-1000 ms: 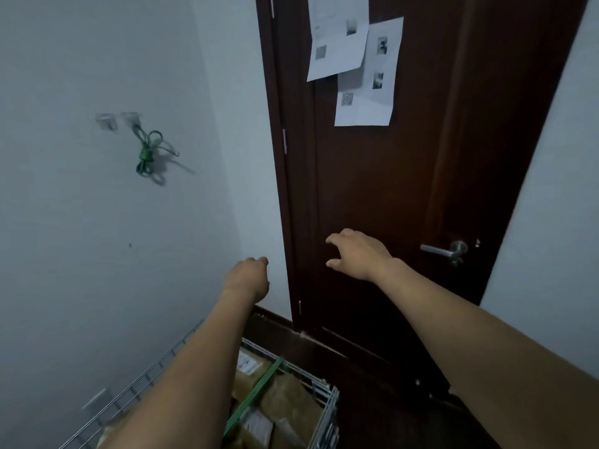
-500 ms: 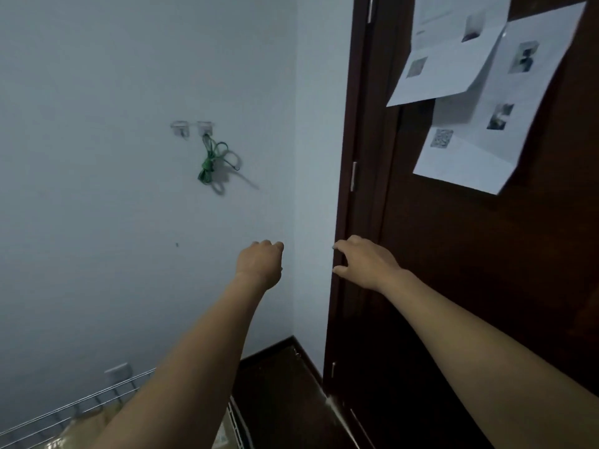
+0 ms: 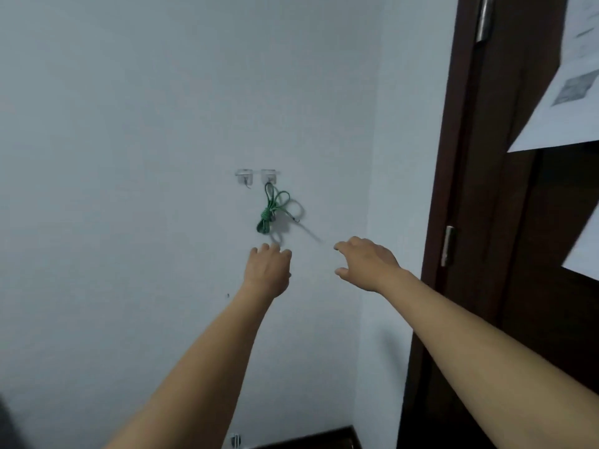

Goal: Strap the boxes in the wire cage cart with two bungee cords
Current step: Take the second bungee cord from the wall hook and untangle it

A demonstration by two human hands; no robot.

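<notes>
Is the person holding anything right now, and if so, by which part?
Nothing is held. Both the left hand and the right hand are empty, reaching up toward the green bungee cord, which hangs coiled from a wall hook, untouched.

Soft, even, dimmish light washes the pale wall (image 3: 129,124), the green bungee cord (image 3: 270,210) throws a faint shadow down to its right, the papers (image 3: 557,102) on the door smear with blur, and edges bow from wide-angle distortion.
</notes>
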